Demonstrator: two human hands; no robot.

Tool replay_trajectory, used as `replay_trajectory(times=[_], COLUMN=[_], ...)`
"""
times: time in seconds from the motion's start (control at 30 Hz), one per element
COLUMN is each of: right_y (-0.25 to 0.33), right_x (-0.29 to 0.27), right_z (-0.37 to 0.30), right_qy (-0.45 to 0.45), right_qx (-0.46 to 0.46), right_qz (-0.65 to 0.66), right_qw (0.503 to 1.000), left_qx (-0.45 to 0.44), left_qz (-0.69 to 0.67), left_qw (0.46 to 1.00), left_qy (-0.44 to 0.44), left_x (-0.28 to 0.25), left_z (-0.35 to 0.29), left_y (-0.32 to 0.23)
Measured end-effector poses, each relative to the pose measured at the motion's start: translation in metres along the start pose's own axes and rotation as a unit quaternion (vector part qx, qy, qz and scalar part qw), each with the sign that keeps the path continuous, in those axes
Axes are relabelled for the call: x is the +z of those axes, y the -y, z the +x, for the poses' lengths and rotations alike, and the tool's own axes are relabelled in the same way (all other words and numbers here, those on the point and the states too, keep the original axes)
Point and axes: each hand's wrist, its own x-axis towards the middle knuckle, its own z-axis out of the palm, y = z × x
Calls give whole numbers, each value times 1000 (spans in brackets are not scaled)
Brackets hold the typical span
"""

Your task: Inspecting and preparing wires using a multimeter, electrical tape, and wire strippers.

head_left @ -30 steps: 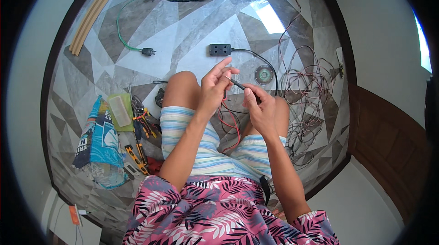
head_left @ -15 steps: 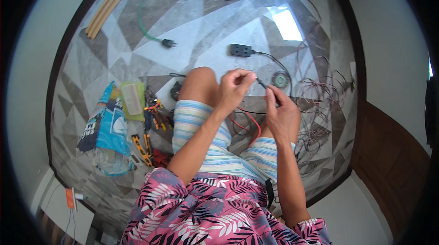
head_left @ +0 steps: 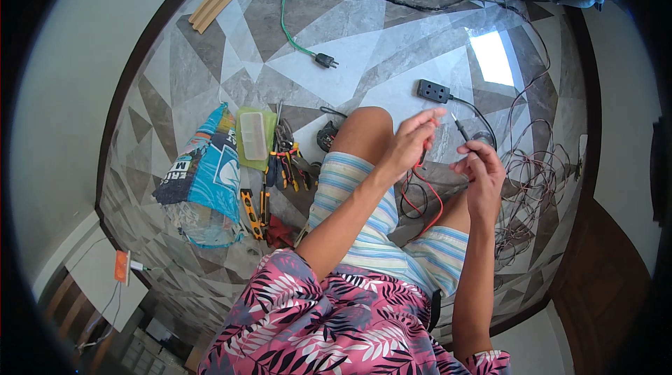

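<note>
Hands (head_left: 411, 142) half-curled, right (head_left: 483, 172) pinching black probe (head_left: 460, 128).

the person here wears a loose pink shirt (head_left: 336, 315), patched with grey and printed all over with leafy fronds in white and black; its short sleeves (head_left: 288, 273) carry the same pattern. left hand (head_left: 413, 140) and right hand (head_left: 484, 172) are bare. pale shorts (head_left: 353, 186), striped in light blue, white and soft yellow, stop near the knees (head_left: 372, 123), and i see a black strap (head_left: 435, 308) by the right hip.
</note>
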Motion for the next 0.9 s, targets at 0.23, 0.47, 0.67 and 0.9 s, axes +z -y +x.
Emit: replay_trajectory(times=[0.23, 0.47, 0.67, 0.9], right_y=[-7, -52, -67, -54], right_x=[12, 50, 117, 127], right_z=[29, 71, 103, 103], right_qy=[48, -68, -11, 38], right_qx=[-25, -22, -29, 34], right_qz=[246, 27, -118, -119], right_qw=[968, 997, 992, 992], left_qx=[102, 1, 29, 9], left_qz=[141, 157, 141, 170], left_qw=[957, 965, 989, 985], left_qy=[-230, -209, -46, 10], left_x=[-60, -105, -88, -116], left_z=[23, 36, 32, 46], left_y=[-29, -71, -77, -105])
